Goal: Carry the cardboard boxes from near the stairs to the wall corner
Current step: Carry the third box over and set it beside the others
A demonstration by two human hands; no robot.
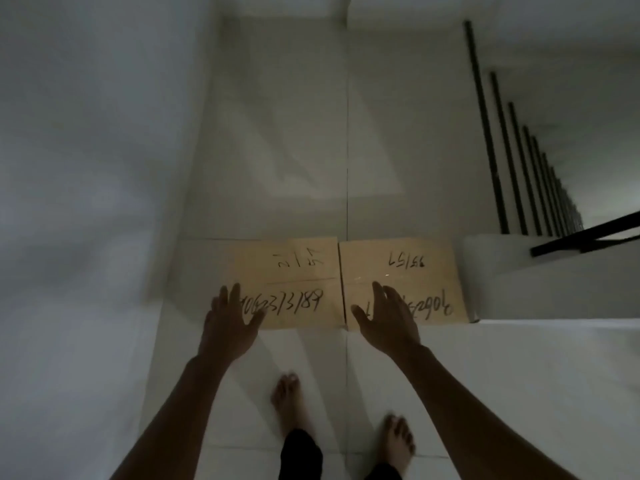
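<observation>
Two tan cardboard boxes with black handwritten numbers stand side by side on the floor ahead of me. The left box [294, 271] and the right box [408, 271] touch along a middle seam. My left hand [230, 323] hovers over the near edge of the left box, fingers spread, holding nothing. Over the near edge of the right box, my right hand [388, 320] is spread too, with nothing in it. Whether the hands touch the boxes I cannot tell.
A white wall [86, 168] runs along the left. Stairs with a black railing [519, 168] drop away at the right, behind a low white ledge [554, 289]. My bare feet [287, 403] stand on pale floor tiles just behind the boxes.
</observation>
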